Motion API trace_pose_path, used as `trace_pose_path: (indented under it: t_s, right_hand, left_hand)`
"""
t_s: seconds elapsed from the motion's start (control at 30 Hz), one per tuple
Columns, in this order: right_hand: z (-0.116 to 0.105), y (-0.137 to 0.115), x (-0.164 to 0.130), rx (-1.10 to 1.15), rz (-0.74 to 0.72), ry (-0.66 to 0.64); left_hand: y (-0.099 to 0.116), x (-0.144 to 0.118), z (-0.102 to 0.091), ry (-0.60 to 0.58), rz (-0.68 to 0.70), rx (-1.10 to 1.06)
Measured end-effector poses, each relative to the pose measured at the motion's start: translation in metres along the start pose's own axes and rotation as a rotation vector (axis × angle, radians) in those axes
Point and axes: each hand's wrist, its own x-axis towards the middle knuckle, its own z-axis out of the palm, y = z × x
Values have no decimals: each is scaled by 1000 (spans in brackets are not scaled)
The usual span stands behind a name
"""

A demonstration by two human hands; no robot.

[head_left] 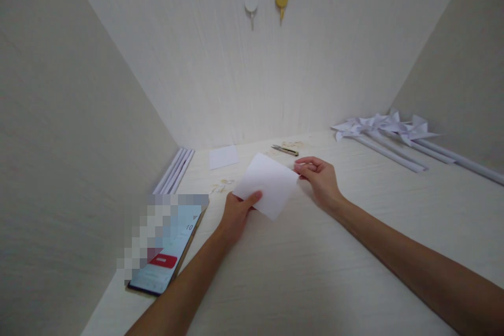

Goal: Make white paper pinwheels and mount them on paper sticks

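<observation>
Both hands pinched the white paper sheet (268, 184) at opposite edges, left hand (236, 212) near, right hand (321, 178) far, keeping it taut above the table (315, 273).

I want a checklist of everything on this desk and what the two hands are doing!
Surface: pale wood-grain desk, brownish marks near the back.
Job's things: white paper sheet, held off the desk.
Clutter: phone at left; rolled paper sticks; small paper square; utility knife; paper pinwheels at right.
Grippers: left hand pinches the sheet's near corner; right hand pinches its right corner.
Cables: nothing seen.
Surroundings: pale walls, two wall hooks.
</observation>
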Motion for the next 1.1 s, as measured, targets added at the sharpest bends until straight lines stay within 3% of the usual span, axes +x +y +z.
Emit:
trace_pose_path:
  t_s: [0.1,0.17,0.27,0.37,0.53,0.67,0.73,0.83,0.87,0.93,0.97,1.1]
  right_hand:
    - [-2,-2,32,-583,-303,13]
    - [1,-2,52,-1026,-448,-90]
    - [11,0,70,-1478,-389,-282]
    - [20,4,76,-1530,-328,-307]
    - [22,6,78,-1416,-260,-277]
    - [20,0,78,-1219,-165,-127]
    - [19,-7,73,-1083,-118,-74]
    - [19,-16,51,-847,-65,-103]
    - [18,-18,40,-730,-38,-130]
    - [18,-20,13,-135,163,-161]
    - [18,-20,-1,52,214,-166]
    - [19,-16,-46,376,306,-302]
  left_hand:
    - [1,4,-2,102,40,-83]
    - [2,7,-4,178,77,-114]
    - [3,9,-6,236,110,-103]
    - [3,9,-6,214,104,-76]
    - [4,9,-4,218,71,-100]
    - [4,11,-4,201,60,-133]
    - [4,11,-5,201,65,-159]
    - [4,11,-4,214,73,-202]
    - [4,11,-4,214,74,-210]
    - [4,11,-4,219,79,-217]
    - [4,11,-4,221,82,-214]
    - [6,11,-4,217,105,-174]
